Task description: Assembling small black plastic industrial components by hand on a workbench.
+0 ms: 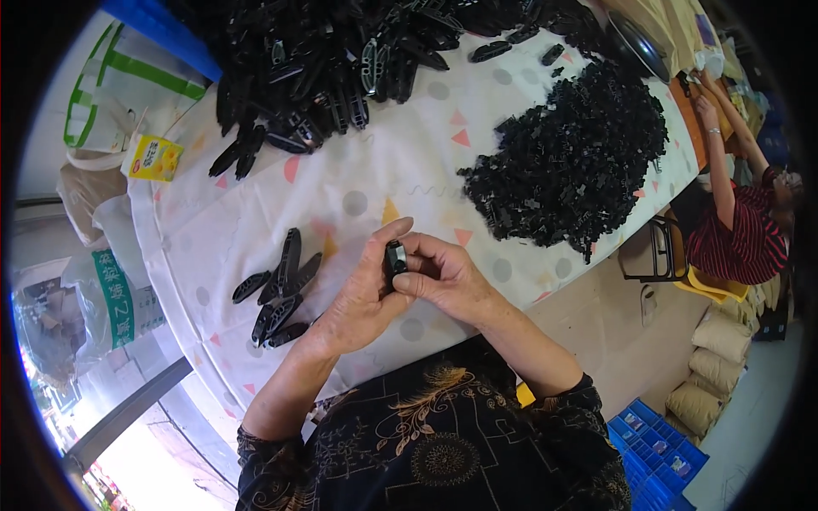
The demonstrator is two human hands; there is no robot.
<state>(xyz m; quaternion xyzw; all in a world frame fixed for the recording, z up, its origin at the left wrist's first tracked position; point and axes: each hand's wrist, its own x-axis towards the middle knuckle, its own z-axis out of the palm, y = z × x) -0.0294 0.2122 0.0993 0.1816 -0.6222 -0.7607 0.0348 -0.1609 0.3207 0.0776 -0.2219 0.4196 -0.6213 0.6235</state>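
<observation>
Near the front edge of the table, both of my hands meet over one black plastic part (395,258) with a shiny side. My left hand (360,294) grips it from the left, its thumb and fingers closed around it. On the other side my right hand (450,278) pinches the same part between thumb and curled fingers. Much of the part is hidden by the fingers. Left of my hands lies a small group of long black plastic pieces (290,264), some with open slots. A big heap of small black plastic parts (571,162) spreads to the right.
A large pile of long black pieces (332,68) covers the back of the table, beside a blue bin (166,30). A yellow packet (154,158) stands at the left edge. Blue crates (660,451) sit on the floor; a person in a striped shirt (740,230) works at right.
</observation>
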